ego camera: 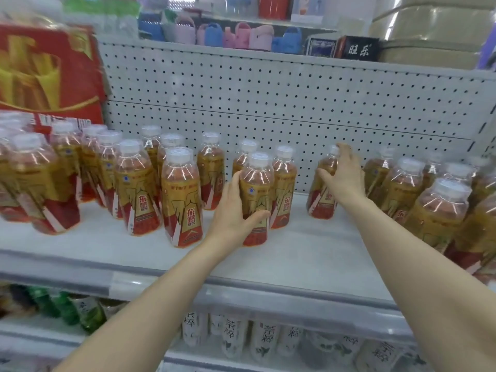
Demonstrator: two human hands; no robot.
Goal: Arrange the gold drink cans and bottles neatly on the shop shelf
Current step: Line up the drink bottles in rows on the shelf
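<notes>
Head view: the left hand (234, 210) wraps round the centre bottle (256, 181), which stands at the front of a group of four on the shelf (308, 253). The fingers curl round the bottle's left side and the thumb lies across the lower front of its label, so the grip is closed on its body. The right hand (342, 178) clasps the lone bottle (320, 202), which stands further back and apart from the rest. The thumb presses its left shoulder, and the fingers reach over the neck up to the cap, closed on it. Both bottles rest upright on the shelf.

All the bottles are clear plastic with white caps, amber drink and gold-and-red wrappers. The nearest bottle (182, 200), just left of the held one, shows 东鹏 in red on its label. The same two characters can be read on two neighbouring bottles. More bottles crowd together in the left cluster (67, 178) and the right cluster (434, 210). A red carton (48, 71) with gold print stands behind the left ones, its writing too blurred to read.

A grey pegboard (268, 89) backs the shelf. Above it, a black box (359, 51) carries 旺乐 in white. On the shelf below, white bottles (264, 342) bear black brush characters, and green bottles (64, 307) lie to their left.
</notes>
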